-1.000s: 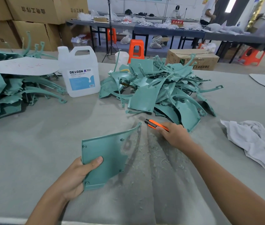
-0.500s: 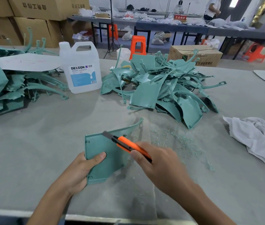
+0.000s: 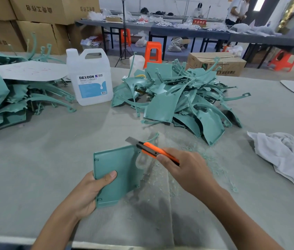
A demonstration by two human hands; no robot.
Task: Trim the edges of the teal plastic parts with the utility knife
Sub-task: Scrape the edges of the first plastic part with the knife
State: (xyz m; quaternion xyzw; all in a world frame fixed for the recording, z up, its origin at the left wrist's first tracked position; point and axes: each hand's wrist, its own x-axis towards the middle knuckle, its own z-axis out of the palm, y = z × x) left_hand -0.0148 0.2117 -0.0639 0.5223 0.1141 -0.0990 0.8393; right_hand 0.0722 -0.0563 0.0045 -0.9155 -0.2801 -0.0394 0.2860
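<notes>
Fingers (image 3: 112, 175) of the left hand (image 3: 86, 193) clamp the teal part (image 3: 119, 163) by its near corner (stiff, light, likely slick); right hand (image 3: 187, 170) grips the utility knife (image 3: 151, 149).

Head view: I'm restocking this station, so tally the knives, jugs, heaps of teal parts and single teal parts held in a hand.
knife, in the right hand: 1
jug: 1
heaps of teal parts: 2
teal part, in the left hand: 1
Total: 5

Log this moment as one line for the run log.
step: edge trimming | left hand: grips teal plastic part | right hand: holds orange utility knife, blade out at part's upper right corner | table: teal shavings
</notes>
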